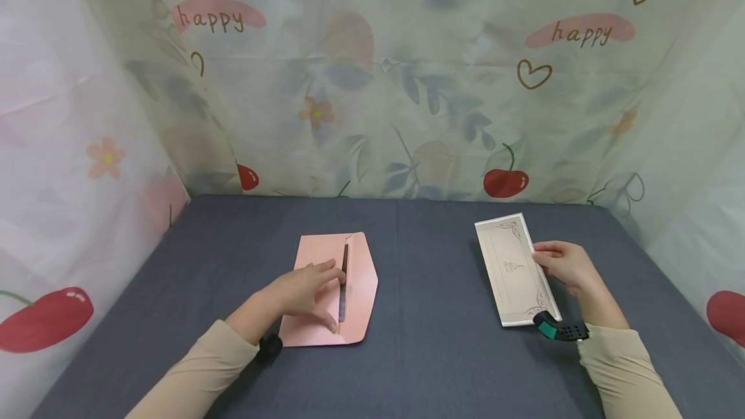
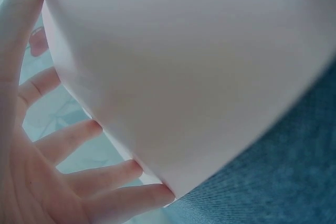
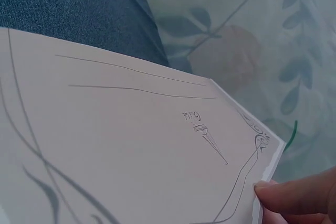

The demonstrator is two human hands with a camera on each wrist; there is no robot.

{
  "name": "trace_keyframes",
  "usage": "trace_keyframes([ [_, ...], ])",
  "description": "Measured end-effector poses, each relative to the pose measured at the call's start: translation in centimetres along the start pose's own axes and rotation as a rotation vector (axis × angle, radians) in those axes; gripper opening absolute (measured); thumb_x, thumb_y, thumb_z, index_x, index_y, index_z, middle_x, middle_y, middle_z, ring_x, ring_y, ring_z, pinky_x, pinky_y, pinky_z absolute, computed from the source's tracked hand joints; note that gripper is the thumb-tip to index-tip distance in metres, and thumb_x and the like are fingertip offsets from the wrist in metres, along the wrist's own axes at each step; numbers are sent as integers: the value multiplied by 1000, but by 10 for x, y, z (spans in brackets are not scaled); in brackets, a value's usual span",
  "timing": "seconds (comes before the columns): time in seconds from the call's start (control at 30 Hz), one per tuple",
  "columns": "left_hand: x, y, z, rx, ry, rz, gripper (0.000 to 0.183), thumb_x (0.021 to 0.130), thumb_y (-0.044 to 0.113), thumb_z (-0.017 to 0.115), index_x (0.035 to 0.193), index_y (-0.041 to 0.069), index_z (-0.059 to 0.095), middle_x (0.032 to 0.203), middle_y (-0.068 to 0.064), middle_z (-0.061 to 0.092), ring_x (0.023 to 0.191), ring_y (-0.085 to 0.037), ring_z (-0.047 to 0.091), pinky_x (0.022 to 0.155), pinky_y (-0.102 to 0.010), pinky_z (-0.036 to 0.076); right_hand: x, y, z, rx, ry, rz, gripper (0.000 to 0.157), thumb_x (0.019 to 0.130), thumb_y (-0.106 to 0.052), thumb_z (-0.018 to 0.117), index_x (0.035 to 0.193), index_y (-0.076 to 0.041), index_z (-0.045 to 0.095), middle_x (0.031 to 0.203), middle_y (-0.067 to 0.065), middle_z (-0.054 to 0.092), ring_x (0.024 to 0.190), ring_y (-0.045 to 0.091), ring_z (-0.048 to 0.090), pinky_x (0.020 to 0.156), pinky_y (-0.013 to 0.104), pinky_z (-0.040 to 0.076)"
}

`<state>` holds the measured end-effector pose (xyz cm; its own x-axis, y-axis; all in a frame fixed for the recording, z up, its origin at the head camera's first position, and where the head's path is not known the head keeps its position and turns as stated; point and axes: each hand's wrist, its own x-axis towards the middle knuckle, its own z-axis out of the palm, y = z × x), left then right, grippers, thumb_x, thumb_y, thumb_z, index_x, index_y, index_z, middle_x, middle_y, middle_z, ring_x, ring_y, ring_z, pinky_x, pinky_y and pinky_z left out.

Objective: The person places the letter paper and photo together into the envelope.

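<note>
On the left half of the table lies a pink envelope with its pointed flap folded out to the right. A dark slit shows along its mouth. My left hand grips the envelope beside that slit, thumb nearer to me and fingers farther off. In the left wrist view the fingertips rest along the pale paper's edge. At the right, my right hand pinches the long right edge of a cream card with grey scrollwork and a small printed emblem. The card is tilted in the right wrist view, thumb on its face.
A dark blue-grey cloth covers the table. Printed curtains with cherries and hearts hang behind it and along both sides. A black strap with a teal patch hangs at the right wrist, close to the card's lower corner.
</note>
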<state>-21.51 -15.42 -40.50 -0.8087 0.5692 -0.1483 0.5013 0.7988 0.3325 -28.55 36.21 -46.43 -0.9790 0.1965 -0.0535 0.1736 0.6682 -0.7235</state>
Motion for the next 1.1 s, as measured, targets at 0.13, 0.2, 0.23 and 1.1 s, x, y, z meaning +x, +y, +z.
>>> trace_keyframes([
  [0.13, 0, 0, 0, -1, 0, -4, 74, 57, 61, 77, 115, 26, 48, 149, -17, 35, 128, -49, 40, 96, -58, 41, 2, 2, 1, 10, 0, -10, 46, 95, -37, 51, 125, -3, 52, 115, 20, 60, 86, 20, 60, 68, 25, 52],
  [0.2, 0, 0, 0, -2, 2, -3, 74, 57, 61, 77, 115, 26, 48, 149, -18, 35, 128, -49, 40, 96, -58, 41, 2, 2, 1, 15, -4, -15, 47, 95, -39, 51, 126, -3, 51, 115, 19, 60, 86, 18, 61, 68, 25, 52],
  [0.23, -1, 0, 0, -2, 3, -2, 74, 57, 61, 77, 115, 26, 48, 149, -18, 35, 128, -49, 41, 96, -58, 41, 2, 1, 2, 17, -5, -16, 48, 95, -39, 51, 126, -3, 51, 116, 19, 60, 86, 17, 61, 68, 25, 52],
  [1.1, 0, 1, 0, -16, -7, -17, 73, 57, 60, 78, 114, 27, 48, 150, -17, 33, 129, -49, 39, 98, -58, 39, 7, -24, 34, 71, -36, -69, 41, 92, -36, 57, 122, -8, 55, 110, 15, 64, 85, 16, 62, 71, 27, 53],
])
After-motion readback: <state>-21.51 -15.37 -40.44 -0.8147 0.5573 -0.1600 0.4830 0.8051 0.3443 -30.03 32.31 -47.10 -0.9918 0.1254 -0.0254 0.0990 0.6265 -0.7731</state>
